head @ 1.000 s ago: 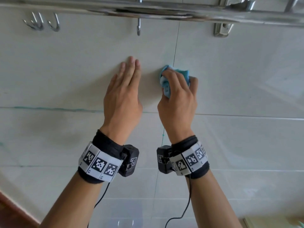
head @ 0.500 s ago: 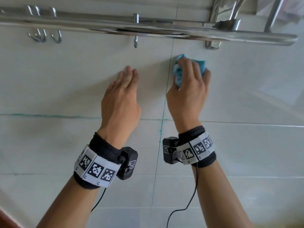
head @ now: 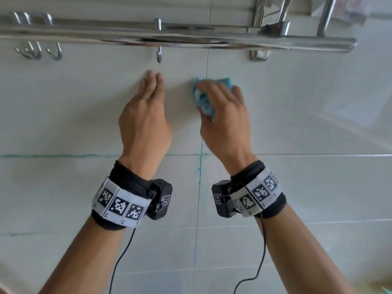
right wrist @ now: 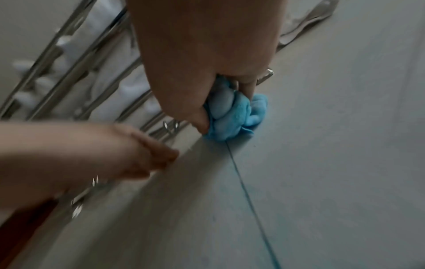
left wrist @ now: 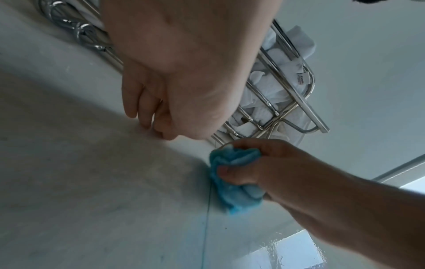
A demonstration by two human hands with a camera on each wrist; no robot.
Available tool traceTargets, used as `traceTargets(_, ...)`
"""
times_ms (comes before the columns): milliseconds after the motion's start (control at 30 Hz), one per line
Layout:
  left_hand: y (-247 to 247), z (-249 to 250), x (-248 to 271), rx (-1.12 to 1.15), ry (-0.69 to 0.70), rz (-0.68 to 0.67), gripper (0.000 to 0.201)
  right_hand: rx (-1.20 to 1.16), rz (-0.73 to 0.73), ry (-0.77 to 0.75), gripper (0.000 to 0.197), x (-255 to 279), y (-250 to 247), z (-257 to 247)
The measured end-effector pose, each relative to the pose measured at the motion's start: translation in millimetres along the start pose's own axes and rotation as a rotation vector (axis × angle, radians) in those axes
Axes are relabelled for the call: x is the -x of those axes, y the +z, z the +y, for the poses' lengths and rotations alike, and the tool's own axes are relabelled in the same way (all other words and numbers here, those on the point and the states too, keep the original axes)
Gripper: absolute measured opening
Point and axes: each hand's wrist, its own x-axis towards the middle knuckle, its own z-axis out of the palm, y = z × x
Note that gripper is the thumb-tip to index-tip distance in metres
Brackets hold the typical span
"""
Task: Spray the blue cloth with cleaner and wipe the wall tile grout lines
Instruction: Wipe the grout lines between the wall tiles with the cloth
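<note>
Two hands are up on the tiled wall (head: 297,124), just below the steel towel rack (head: 191,40). My right hand (head: 223,115) is bunched around the blue cloth (head: 203,100), fingers and thumb curled into the wad, pressing it against the vertical grout line (head: 199,187). From the left wrist camera my thumb (left wrist: 234,173) lies across the front of the cloth (left wrist: 234,182), which sits right on the top end of that line (left wrist: 205,227). Half a second ago this hand was higher, the cloth almost touching the rack's front bar; now it has come down the seam, leaving a clear gap of tile below the bar. My left hand (head: 146,119) holds nothing; its fingers are straight and together, tips resting on the tile beside the seam, in much the same spot as before. The grout below the cloth shows a blue-green tint, as does the horizontal line (head: 53,155) running left. White towels (left wrist: 276,87) lie on the rack.
</note>
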Motion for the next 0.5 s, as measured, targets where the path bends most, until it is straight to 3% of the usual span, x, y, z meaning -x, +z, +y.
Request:
traceTargets(133, -1.6, -1.7, -0.2, -0.005, 0.009, 0.004, 0.074, 0.007, 0.245, 0.043, 0.036, -41.7, -4.8, 5.3)
traceTargets(233, -1.6, -4.5, 0.8, 0.005, 0.013, -0.008, 0.075, 0.076, 0.185, 0.012, 0.048, -37.3, 12.6, -1.5)
traceTargets(367, -2.4, -9.9, 1.8, 0.013, 0.014, -0.013, 0.071, 0.084, 0.047, -0.172, 0.049, 13.8, 36.0, -8.4)
traceTargets(500, -6.5, -10.9, 2.5, 0.039, 0.011, -0.031, 0.072, 0.079, -0.004, -0.154, 0.049, 9.3, 27.6, -6.9)
